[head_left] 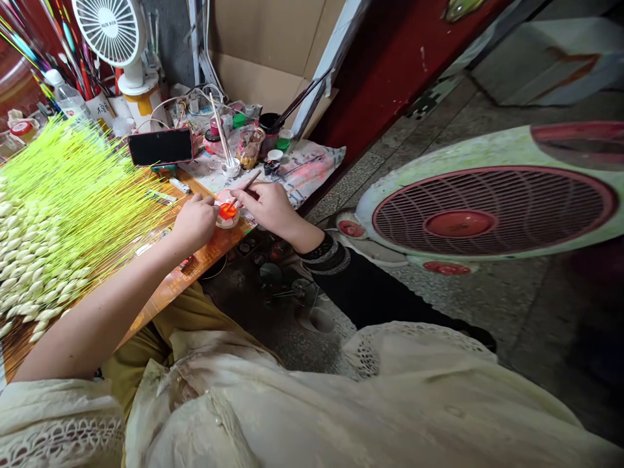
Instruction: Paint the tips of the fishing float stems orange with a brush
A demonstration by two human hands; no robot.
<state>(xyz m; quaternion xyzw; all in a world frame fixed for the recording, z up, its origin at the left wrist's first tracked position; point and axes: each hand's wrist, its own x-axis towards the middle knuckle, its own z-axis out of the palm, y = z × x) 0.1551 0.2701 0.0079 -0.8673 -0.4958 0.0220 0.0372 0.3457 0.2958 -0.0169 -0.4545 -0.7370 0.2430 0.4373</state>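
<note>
dish partly behind right hand, floor fan cut off

a cream lace-edged blouse, a black sleeve with patterned cuff, and mustard trousers.

Our left hand and right hand reach forward, backs up, just apart. Our right fingers curl into a pinch, and our left fingers bend downward, their tips out of sight. Our bare left forearm slants up from lower left; our right forearm is sleeved in black.
</note>
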